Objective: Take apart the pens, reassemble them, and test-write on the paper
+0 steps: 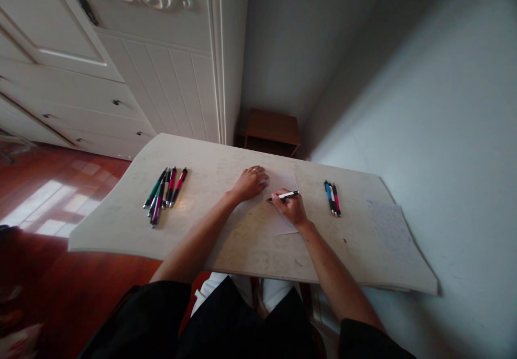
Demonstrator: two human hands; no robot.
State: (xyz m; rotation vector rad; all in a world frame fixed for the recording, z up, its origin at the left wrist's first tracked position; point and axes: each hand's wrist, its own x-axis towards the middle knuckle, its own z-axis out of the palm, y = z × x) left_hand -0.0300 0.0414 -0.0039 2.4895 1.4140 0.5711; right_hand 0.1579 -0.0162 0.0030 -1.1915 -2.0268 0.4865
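Observation:
In the middle of the white table [250, 251], my right hand [291, 209] is closed around a white and black pen [287, 195]. The pen is tilted, its lower end close to a sheet of paper [284, 227] under that hand. My left hand [249, 184], a ring on one finger, rests on the table by the paper's left edge with its fingers loosely stretched out, holding nothing. Whether the pen tip touches the paper is too small to tell.
Several pens [165, 192], green, red and purple with black, lie at the table's left. More pens [333, 198], blue, white and pink, lie to the right, beside a sheet covered in writing [390, 227]. Behind stand a white cabinet [173, 78] and a brown wooden box [272, 125].

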